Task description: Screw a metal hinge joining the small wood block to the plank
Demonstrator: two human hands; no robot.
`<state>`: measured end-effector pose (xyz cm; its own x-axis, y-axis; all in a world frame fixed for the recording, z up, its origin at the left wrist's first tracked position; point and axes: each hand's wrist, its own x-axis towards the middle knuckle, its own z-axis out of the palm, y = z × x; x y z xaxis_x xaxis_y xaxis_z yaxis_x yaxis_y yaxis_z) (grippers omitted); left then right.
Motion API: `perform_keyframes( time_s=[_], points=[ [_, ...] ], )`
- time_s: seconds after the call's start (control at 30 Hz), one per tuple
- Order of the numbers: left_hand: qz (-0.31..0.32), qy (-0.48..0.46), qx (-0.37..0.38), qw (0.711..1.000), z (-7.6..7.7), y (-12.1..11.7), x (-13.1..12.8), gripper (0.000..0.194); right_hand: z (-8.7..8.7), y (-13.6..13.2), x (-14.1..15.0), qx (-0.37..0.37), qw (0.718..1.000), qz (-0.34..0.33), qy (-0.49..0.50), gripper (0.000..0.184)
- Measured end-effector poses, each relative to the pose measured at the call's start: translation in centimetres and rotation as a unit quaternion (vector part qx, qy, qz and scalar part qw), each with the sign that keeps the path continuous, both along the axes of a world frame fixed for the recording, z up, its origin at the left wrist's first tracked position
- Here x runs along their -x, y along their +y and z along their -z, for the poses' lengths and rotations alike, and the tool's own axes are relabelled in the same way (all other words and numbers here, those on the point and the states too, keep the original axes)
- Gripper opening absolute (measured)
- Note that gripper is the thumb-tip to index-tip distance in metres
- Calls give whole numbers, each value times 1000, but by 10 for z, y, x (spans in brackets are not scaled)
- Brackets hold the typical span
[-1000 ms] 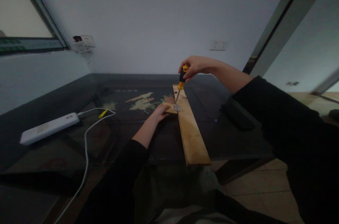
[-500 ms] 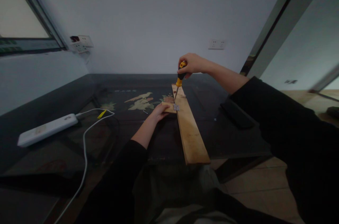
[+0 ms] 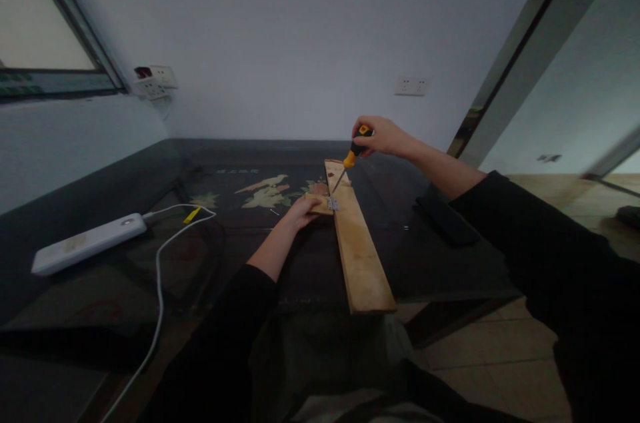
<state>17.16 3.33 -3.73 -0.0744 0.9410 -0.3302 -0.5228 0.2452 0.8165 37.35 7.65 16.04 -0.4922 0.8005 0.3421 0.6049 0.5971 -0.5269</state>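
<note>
Yellow-black screwdriver (image 3: 349, 159) in snug right grip (image 3: 383, 135), small board (image 3: 321, 207) half-hidden by clasping left grip (image 3: 300, 212).

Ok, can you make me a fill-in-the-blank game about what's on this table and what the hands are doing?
1. The right hand holds a yellow and black ____.
2. The small wooden piece is gripped by the person's ____.
3. The long board on the dark table is made of ____.
4. The power strip is coloured ____.

Missing words: screwdriver; left hand; wood; white.
</note>
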Motion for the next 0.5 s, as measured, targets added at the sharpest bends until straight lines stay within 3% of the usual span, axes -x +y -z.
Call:
perform_keyframes(
  time_s=[0.23,0.5],
  points=[
    [-22,0,32,999,-2,1,-3,39,11,7,-7,35,998,-17,42,17],
    [-25,12,25,999,-10,-5,-5,37,11,2,-7,42,998,-19,40,17]
  ],
)
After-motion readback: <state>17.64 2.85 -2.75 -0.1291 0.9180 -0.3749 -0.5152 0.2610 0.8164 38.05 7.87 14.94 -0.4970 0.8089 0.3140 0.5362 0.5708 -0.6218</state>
